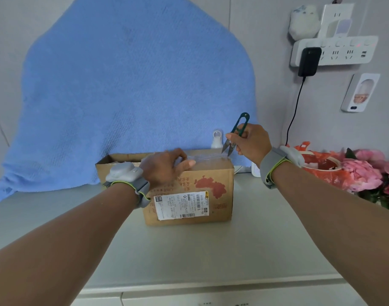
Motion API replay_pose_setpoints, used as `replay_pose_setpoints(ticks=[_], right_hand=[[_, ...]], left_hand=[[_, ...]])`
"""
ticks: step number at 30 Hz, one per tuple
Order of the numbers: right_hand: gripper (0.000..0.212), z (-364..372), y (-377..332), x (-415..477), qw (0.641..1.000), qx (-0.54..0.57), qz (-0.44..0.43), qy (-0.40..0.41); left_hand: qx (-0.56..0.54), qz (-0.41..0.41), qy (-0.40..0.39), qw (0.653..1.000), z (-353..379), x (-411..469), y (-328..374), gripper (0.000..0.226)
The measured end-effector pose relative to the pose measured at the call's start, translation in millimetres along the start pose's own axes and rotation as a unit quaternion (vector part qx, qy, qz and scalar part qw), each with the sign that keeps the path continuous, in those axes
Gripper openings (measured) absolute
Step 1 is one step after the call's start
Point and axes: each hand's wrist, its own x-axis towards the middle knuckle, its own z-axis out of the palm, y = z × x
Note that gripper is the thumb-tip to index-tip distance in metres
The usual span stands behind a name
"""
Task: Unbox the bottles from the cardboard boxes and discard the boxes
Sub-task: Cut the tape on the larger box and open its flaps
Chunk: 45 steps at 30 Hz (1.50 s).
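Facing the desk [189,250], head view: a brown cardboard box [211,173] stands near the middle of the desk, its long side toward the viewer. That side bears a white shipping label [181,205] and red print. Clear tape [209,159] runs along the top of the box, and at the left end a flap stands slightly away from the top.

The left hand [165,165] rests on the top front edge of the box, thumb straight along the edge, fingers loosely bent on the taped lid and pressing down. The right hand [250,142] grips a pair of green-handled thread scissors [235,133], fingers curled round the handle. The blades are parted and point down at the far right corner of the box. Whether the tips touch the tape cannot be told.

Each wrist carries a grey wristband [279,164]. A blue blanket [134,96] hangs behind the box. On the wall at right, a white power strip [335,50] holds a black adapter [308,61]. Below it, on the desk, a red plastic bag [326,171] lies beside pink flowers [365,171].
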Motion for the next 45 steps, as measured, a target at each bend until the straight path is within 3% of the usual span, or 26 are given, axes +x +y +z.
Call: replay_pose_setpoints(ticks=[7,11,20,28,37,42,45], right_hand=[[0.014,2,1,3,0.977,0.151,0.152,-0.01],[0.018,1,4,7,0.962,0.177,0.208,0.001],[0.019,11,15,6,0.944,0.226,0.24,0.013],[0.025,13,17,4,0.961,0.165,0.223,0.017],[0.012,12,17,-4,0.911,0.254,0.323,-0.003],[0.033,1,24,-14,0.853,0.331,0.402,-0.037],[0.033,-8,30,-17,0.872,0.332,0.361,-0.005]], left_hand=[[0.001,-0.03,0.017,0.999,7,5,15,0.037],[-0.006,-0.056,0.01,0.998,8,10,17,0.036],[-0.119,-0.071,-0.017,0.99,7,20,7,0.044],[-0.126,-0.055,-0.006,0.99,10,24,1,0.043],[-0.114,-0.053,-0.015,0.992,11,23,1,0.041],[-0.111,-0.055,-0.027,0.992,11,25,1,0.037],[-0.093,-0.059,-0.026,0.994,11,26,1,0.037]])
